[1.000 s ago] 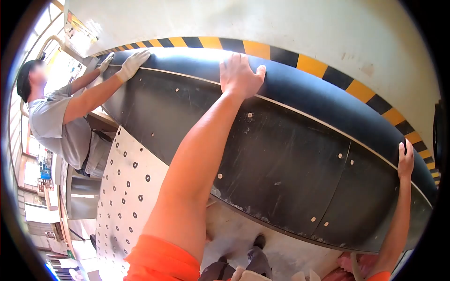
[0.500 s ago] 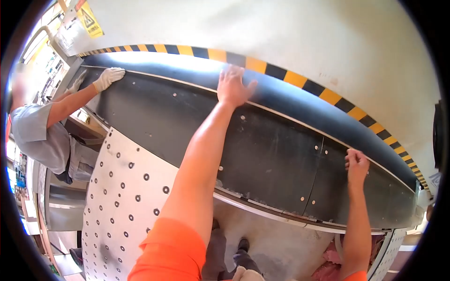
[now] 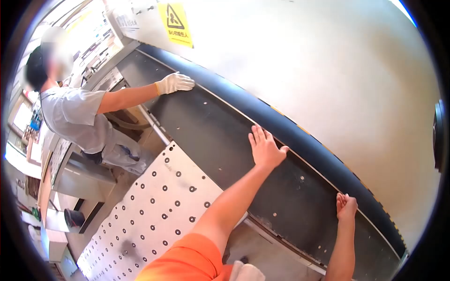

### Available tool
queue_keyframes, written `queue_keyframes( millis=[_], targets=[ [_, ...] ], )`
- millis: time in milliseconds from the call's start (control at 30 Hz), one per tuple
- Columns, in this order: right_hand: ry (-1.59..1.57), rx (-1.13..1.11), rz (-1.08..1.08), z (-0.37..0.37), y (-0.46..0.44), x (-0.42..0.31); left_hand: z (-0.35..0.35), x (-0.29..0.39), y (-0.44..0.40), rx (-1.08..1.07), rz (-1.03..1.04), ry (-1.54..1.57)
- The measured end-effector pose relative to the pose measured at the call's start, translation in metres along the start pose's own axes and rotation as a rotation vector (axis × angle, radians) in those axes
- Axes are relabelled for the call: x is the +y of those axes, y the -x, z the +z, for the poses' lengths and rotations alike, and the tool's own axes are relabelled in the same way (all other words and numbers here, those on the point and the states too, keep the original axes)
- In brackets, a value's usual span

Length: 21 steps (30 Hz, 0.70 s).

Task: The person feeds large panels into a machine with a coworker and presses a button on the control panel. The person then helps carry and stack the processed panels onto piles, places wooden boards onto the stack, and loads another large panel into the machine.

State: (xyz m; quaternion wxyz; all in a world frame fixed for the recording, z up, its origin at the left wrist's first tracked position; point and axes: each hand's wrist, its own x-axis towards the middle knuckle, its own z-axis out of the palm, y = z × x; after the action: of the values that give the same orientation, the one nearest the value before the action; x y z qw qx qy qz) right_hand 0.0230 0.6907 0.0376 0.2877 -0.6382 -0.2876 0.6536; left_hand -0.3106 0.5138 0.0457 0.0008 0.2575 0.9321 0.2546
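Observation:
My left hand [image 3: 267, 148] lies with fingers spread and thumb out, its fingertips at a long thin pale strip [image 3: 225, 104]. Under the palm is a dark flat machine bed [image 3: 201, 131] with small round pale spots. Farther along the same strip, my right hand [image 3: 346, 206] has its fingers curled close together beside the strip; whether anything is in them is hidden. Behind the strip runs a smooth dark curved surface [image 3: 281, 127], below a large pale machine cover [image 3: 304, 61].
At the left, a co-worker [image 3: 79, 112] rests a white-gloved hand [image 3: 176, 83] on the bed near the strip. A pale table [image 3: 145, 206] dotted with dark-ringed holes adjoins the bed. A yellow warning sign [image 3: 176, 23] is on the machine.
The view has swung left, toward the co-worker. My left hand has come down from the curved surface to the strip. My right hand stays curled by the strip.

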Motion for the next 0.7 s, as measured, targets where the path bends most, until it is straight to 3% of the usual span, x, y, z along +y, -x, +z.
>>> queue_keyframes(
  millis=[400,700],
  targets=[
    [0.018,0.013,0.107,-0.001,-0.004,-0.01,-0.011,-0.002,-0.01,-0.079,-0.034,0.091],
    [0.053,0.074,0.03,0.006,0.002,-0.008,-0.007,-0.011,-0.008,-0.109,0.0,0.072]
  ],
)
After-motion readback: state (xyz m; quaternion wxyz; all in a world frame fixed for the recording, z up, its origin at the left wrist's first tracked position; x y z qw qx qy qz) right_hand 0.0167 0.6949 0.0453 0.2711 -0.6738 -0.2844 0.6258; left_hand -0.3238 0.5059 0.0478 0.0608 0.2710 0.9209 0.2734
